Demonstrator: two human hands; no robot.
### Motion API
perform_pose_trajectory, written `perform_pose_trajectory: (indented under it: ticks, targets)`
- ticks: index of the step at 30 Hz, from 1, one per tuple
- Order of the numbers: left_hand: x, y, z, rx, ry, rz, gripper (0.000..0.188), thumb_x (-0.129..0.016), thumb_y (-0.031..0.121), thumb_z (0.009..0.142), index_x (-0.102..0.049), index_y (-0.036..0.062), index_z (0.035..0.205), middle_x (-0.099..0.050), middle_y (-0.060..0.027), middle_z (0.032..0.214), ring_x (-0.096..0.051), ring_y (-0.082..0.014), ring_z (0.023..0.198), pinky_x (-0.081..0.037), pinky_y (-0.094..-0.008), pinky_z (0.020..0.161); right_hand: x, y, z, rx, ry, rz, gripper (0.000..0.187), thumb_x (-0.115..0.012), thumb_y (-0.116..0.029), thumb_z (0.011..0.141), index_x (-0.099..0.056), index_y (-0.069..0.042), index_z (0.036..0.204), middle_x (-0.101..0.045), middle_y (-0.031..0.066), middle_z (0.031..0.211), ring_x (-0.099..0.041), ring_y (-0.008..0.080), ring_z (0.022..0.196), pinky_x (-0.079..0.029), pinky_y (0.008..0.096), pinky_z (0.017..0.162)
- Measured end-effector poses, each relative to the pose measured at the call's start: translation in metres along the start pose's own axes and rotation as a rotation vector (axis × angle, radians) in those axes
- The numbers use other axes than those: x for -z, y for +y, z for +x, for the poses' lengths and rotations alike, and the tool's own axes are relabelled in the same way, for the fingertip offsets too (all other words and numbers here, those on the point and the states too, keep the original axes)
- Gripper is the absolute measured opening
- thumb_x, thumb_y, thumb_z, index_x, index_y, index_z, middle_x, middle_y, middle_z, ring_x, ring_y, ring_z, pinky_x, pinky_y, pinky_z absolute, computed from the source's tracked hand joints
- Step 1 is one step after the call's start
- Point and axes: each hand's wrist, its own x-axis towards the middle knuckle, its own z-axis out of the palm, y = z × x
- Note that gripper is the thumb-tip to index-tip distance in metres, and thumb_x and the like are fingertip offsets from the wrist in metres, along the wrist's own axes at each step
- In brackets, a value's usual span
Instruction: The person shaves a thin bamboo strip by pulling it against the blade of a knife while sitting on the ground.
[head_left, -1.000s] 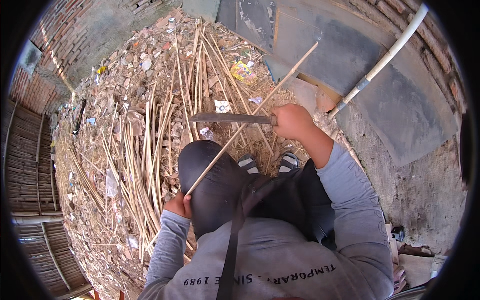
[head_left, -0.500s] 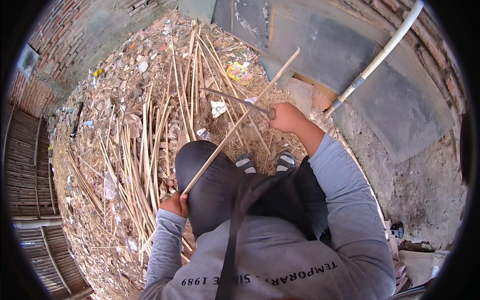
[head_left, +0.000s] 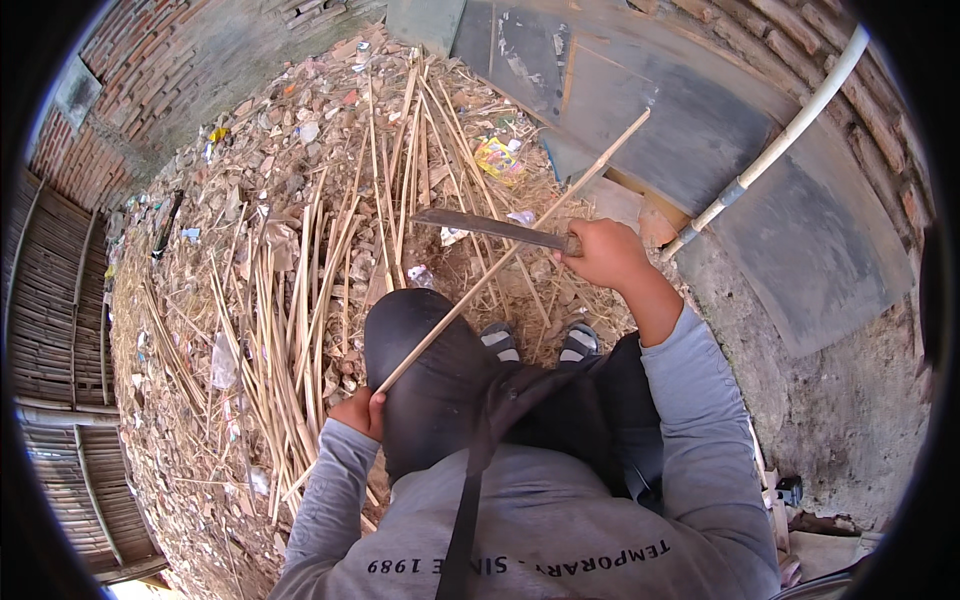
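Note:
A long, pale bamboo strip (head_left: 444, 322) slants across my raised left knee, its far end pointing up and to the right. My left hand (head_left: 359, 412) is closed round its near end beside that knee. In my right hand (head_left: 608, 253) is the handle of a machete (head_left: 487, 226), gripped at the right of the strip. Its long dark blade points left and crosses the strip about midway along, with the flat side showing. I cannot tell whether the blade touches the strip.
Many split bamboo strips (head_left: 290, 330) lie in bundles on rubble-strewn ground to the left and ahead. Dark boards (head_left: 640, 110) and a white pipe (head_left: 790, 135) lean at the right wall. A yellow wrapper (head_left: 497, 160) lies ahead; a bamboo-slat screen (head_left: 50, 300) stands far left.
The machete has turned so that its blade's broad side shows more, and it sits slightly lower. The strip remains in my left hand; the whole view has shifted a little.

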Motion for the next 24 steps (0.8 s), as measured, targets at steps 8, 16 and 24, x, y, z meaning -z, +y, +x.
perform_pose_trajectory:
  ticks: [8, 16, 24]
  targets:
    - [0.001, 0.013, -0.019, 0.028, -0.084, -0.057, 0.036, -0.048, 0.036, 0.096, -0.057, 0.0020, 0.086, -0.059, -0.0250, 0.066, -0.060, -0.0478, 0.065, -0.046, -0.0545, 0.059, 0.008, -0.056, -0.017, 0.157, -0.378, -0.038, 0.031, -0.073, -0.037, 0.075, -0.067, -0.009, 0.088, -0.067, 0.0139, 0.080, -0.065, 0.0359, 0.083, -0.051, 0.0484, 0.072]
    - [-0.001, 0.016, -0.012, 0.069, -0.129, 0.080, 0.035, -0.050, 0.035, 0.096, -0.053, 0.0029, 0.082, -0.060, -0.0248, 0.064, -0.060, -0.0465, 0.062, -0.047, -0.0545, 0.057, -0.026, -0.030, 0.000, -0.043, -0.261, 0.058, 0.024, -0.067, -0.025, 0.075, -0.067, -0.013, 0.096, -0.067, 0.0151, 0.085, -0.065, 0.0360, 0.084, -0.052, 0.0480, 0.072]
    - [-0.009, 0.005, -0.012, 0.038, -0.074, 0.033, 0.039, -0.049, 0.039, 0.096, -0.053, 0.0031, 0.080, -0.060, -0.0249, 0.063, -0.060, -0.0464, 0.061, -0.047, -0.0545, 0.056, -0.047, -0.028, -0.004, 0.011, -0.259, 0.082, 0.023, -0.067, -0.022, 0.071, -0.066, -0.011, 0.091, -0.066, 0.0137, 0.076, -0.066, 0.0354, 0.079, -0.052, 0.0476, 0.069]
